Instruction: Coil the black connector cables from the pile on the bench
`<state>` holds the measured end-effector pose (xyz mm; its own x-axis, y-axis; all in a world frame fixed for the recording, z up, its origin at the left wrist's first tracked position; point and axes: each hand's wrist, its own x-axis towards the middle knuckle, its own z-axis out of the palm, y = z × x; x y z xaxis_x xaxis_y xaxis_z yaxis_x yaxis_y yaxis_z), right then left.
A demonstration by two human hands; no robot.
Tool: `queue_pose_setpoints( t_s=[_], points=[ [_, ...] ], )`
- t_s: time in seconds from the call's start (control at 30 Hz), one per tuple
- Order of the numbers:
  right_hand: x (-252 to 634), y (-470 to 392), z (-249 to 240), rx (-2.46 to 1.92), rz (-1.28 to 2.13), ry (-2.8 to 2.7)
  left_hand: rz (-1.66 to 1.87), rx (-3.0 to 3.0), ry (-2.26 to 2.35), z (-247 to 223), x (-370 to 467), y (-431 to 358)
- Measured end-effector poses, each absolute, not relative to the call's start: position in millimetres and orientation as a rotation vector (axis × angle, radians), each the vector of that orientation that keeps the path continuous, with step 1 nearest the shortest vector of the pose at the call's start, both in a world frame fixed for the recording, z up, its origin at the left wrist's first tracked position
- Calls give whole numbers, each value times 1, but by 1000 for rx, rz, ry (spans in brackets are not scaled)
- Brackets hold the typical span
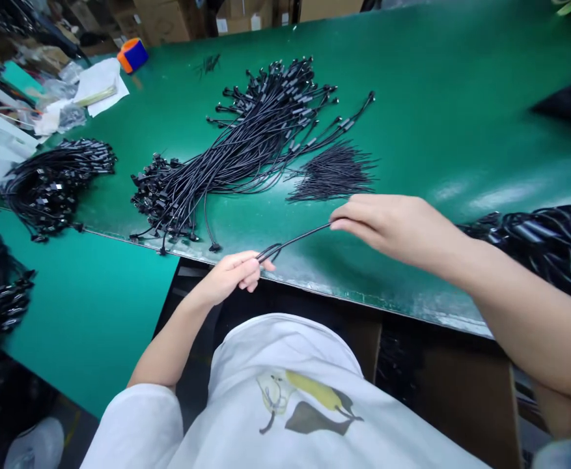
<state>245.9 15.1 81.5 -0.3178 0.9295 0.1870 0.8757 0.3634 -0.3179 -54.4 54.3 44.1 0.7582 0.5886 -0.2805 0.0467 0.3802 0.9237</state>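
Two hands, left (234, 275) and right (387, 225), pinch one thin, glossy black cable (299, 240) taut.

- The person wears a white short-sleeved T-shirt (285, 365) of plain, smooth cloth.
- The left sleeve (139, 423) ends above the elbow, loose and wide at its hem.
- On the chest is a print (309, 407): a yellow pear-like shape, a dark grey one below it, and thin grey outline strokes beside them.
- Both forearms are bare, with no watch, ring or glove showing.
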Motion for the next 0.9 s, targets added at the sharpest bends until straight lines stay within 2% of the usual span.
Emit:
queue_pose_setpoints(
  t_s=[0.23,0.4,0.5,0.6,0.7,0.8,0.9],
  points=[
    [276,4,42,-1626,417,-2067,806,634,741,62,-82,73],
    [261,-19,36,-1689,49,-2150,922,655,798,64,-82,80],
    [230,-32,41,-1473,-125,-2448,865,834,786,52,-66,73],
    [196,-31,52,-1083,39,-2631,774,1098,743,40,-44,58],
    [180,-15,62,-1073,164,-2502,595,1352,690,37,-31,44],
    [179,5,58,-1215,425,-2162,470,1412,681,38,-29,39],
    [173,14,34,-1272,680,-1618,548,1218,649,37,-27,42]
  ],
)
